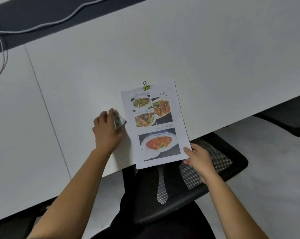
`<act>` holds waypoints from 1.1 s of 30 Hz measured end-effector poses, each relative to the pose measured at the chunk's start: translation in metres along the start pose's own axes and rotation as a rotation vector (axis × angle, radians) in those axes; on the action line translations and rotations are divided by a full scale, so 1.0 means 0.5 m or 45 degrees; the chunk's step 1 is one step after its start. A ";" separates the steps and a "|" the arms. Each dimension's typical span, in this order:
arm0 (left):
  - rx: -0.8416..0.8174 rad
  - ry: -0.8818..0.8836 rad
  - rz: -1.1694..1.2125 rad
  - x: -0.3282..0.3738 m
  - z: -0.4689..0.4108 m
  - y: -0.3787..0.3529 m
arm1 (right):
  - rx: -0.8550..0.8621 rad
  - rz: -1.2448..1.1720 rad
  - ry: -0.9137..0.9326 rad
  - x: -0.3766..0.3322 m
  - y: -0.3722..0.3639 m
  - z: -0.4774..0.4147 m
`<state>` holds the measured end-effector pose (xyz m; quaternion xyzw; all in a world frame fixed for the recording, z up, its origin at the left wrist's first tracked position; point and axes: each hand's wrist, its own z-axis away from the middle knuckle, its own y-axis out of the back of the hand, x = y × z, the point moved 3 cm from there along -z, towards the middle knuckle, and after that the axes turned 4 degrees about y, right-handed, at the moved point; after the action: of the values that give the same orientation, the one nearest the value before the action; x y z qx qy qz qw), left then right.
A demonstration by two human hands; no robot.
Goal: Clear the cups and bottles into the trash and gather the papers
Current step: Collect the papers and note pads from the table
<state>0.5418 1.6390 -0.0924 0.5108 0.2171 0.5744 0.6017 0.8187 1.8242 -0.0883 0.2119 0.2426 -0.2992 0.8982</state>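
The papers (printed w/ food photos) lie on the white table at its near edge, bottom end hanging out over a black mesh chair. A green clip bites the top edge. R hand pinches the bottom-right corner, thumb on top. L hand, just left of the papers, has fingers curled round a small grey thing, too blurred to name.

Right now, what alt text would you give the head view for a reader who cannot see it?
A person's right grip pinches the lower right corner of papers printed with food photos, fastened at the top by a green binder clip, lying on a white desk and overhanging its near edge. The left grip holds a small blurred grey object left of them.
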 end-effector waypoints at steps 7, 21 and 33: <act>0.024 0.205 0.436 -0.017 0.068 0.058 | 0.089 0.263 0.383 -0.105 -0.005 0.060; 1.145 0.535 1.210 -0.034 0.524 0.283 | -0.466 0.016 1.029 -0.321 -0.009 0.303; 1.911 0.816 0.810 -0.218 1.049 0.348 | -1.164 0.125 1.109 -0.185 -0.324 0.623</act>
<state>0.8782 1.3165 0.2238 0.6222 0.5437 0.5363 -0.1722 0.7460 1.5823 0.1726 -0.0800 0.6791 -0.0103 0.7296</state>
